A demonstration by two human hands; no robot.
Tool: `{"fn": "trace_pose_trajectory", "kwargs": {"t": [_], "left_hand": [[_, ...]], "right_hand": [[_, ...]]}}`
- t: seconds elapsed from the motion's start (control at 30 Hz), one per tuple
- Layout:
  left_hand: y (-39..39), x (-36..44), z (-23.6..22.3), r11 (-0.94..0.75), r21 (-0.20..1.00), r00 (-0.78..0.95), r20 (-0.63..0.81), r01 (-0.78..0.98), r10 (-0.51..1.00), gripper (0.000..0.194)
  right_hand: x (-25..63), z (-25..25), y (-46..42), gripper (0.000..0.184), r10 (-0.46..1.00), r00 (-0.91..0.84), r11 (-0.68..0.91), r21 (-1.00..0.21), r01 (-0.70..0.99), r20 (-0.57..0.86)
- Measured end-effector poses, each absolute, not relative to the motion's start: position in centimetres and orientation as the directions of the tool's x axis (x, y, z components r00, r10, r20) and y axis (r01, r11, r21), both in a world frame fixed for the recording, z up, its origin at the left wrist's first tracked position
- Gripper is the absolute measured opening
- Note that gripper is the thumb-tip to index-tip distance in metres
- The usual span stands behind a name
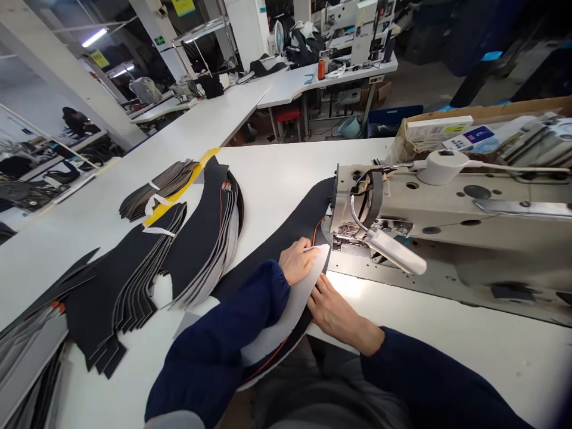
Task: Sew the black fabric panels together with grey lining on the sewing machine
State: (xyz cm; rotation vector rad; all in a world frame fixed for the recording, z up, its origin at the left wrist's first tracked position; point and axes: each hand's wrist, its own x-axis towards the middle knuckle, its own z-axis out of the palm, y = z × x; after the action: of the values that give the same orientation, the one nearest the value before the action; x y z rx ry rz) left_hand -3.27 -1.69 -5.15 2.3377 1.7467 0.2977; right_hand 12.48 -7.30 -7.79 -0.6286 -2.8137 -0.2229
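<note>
A long curved black panel with a grey layer on it [277, 328] lies across the table edge and runs under the sewing machine's presser foot [353, 229]. An orange strip follows part of its edge. My left hand [297, 260] grips the panel's layers close to the needle. My right hand [333, 310] holds the panel's outer edge, fingers spread and near the lit needle plate. Sleeves of dark blue cover both forearms. The sewing machine head [447, 202] stands to the right of both hands.
Several stacks of black and grey cut panels [123, 292] lie on the white table [286, 173] to the left, with a yellow strip [179, 190] among them. A cardboard box [447, 125] stands behind the machine. Further tables and machines fill the workshop beyond.
</note>
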Motion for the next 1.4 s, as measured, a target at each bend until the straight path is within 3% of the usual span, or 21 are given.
{"fn": "trace_pose_trajectory", "kwargs": {"t": [0.13,0.37,0.73,0.97,1.4], "left_hand": [[-1.3,-2.5,-5.5,-0.362,0.218,0.353,0.081,0.906,0.932,0.037],[-0.3,-1.7,-6.2,-0.339,0.264,0.340,0.045,0.903,0.939,0.043],[0.2,-0.1,-5.5,-0.335,0.212,0.347,-0.021,0.918,0.938,0.042],[0.4,0.6,-5.4,-0.300,0.290,0.323,-0.035,0.909,0.946,0.039],[0.2,0.7,-5.5,-0.306,0.171,0.316,-0.033,0.936,0.948,0.042]], "right_hand": [[13.1,-8.3,-7.1,0.025,0.425,-0.864,0.880,0.100,0.464,0.271],[13.6,-9.1,-6.3,0.025,0.446,-0.845,0.879,0.032,0.475,0.296],[14.7,-9.5,-5.9,0.025,0.446,-0.845,0.884,0.001,0.467,0.294],[15.5,-9.1,-5.5,0.024,0.438,-0.855,0.889,0.004,0.457,0.276],[15.5,-9.1,-5.6,0.023,0.427,-0.861,0.890,0.039,0.454,0.275]]}}
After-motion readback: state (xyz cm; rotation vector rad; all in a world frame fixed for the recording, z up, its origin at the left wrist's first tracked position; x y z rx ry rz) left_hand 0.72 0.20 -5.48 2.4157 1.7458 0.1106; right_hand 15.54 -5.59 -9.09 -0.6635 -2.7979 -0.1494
